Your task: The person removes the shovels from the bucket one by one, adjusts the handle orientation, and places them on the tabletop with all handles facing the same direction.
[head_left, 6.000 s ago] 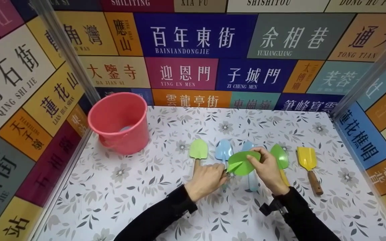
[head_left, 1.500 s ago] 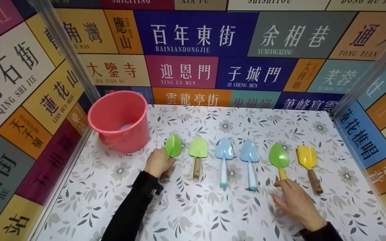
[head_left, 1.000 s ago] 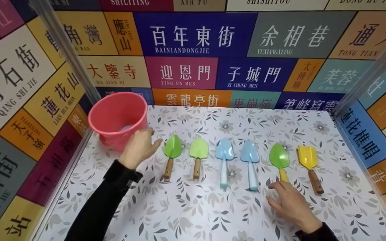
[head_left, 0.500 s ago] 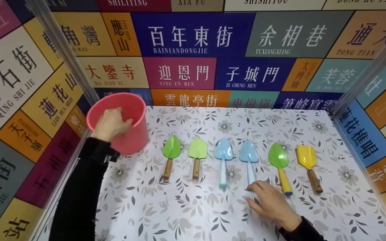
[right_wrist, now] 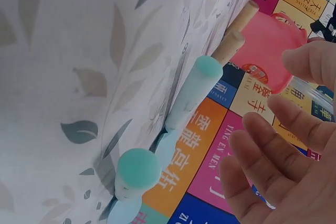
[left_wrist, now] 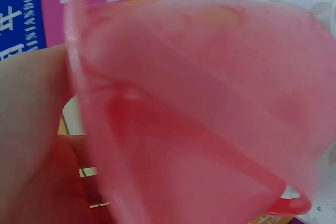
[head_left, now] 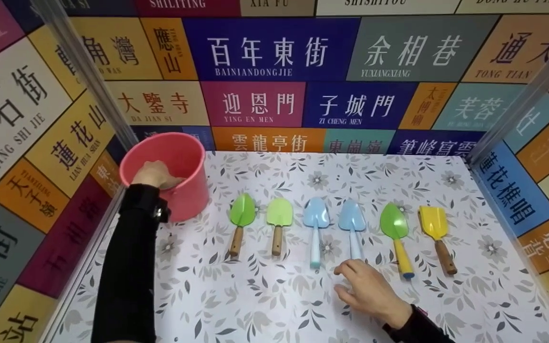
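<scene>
My left hand (head_left: 154,173) reaches down into a pink bucket (head_left: 188,199); the rim hides its fingers in the head view. In the left wrist view the hand (left_wrist: 31,114) lies behind the bucket's wall (left_wrist: 210,87), and what it touches inside cannot be made out. My right hand (head_left: 369,291) hovers with relaxed fingers, holding nothing, just below the handle of a light blue trowel (head_left: 352,216). Left of that lies another blue trowel (head_left: 316,213). Nearest the bucket are a green trowel (head_left: 242,210) and a light green one (head_left: 279,212), both with wooden handles.
Rightward in the row lie a green trowel with a yellow handle (head_left: 393,221) and a yellow shovel with a brown handle (head_left: 433,224). Walls with coloured street-name panels (head_left: 265,57) enclose the flower-patterned table (head_left: 265,305) at the back and sides.
The green wooden-handled trowel was set down at the row's left end. My left hand then released it and went into the bucket. My right hand shifted left, away from the yellow-handled trowel.
</scene>
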